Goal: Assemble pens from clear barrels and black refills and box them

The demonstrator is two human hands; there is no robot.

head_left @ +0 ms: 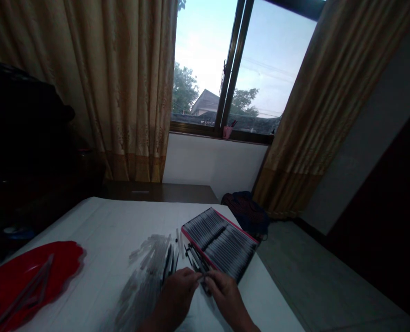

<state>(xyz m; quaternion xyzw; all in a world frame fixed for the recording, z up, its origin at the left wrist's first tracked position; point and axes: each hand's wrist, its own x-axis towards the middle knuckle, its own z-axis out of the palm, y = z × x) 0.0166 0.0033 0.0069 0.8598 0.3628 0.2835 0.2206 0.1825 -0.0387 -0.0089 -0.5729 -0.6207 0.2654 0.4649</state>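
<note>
The dark pens lie on the white table, beside the box and partly hidden behind the hands. The left hand and right hand meet at the fingertips just in front of them, thumbs and fingers drawn in as if pinching; whatever is between them is too small and dim to make out. The box holds two rows of thin dark sticks, blurred together. Left of the hands, more pens edge a heap of clear tubes, smeared and uncountable, partly covered by the left forearm. The red tray is cut off at the left, long clear pieces in it. Beyond the table, a dark bundle is hard to identify.
</note>
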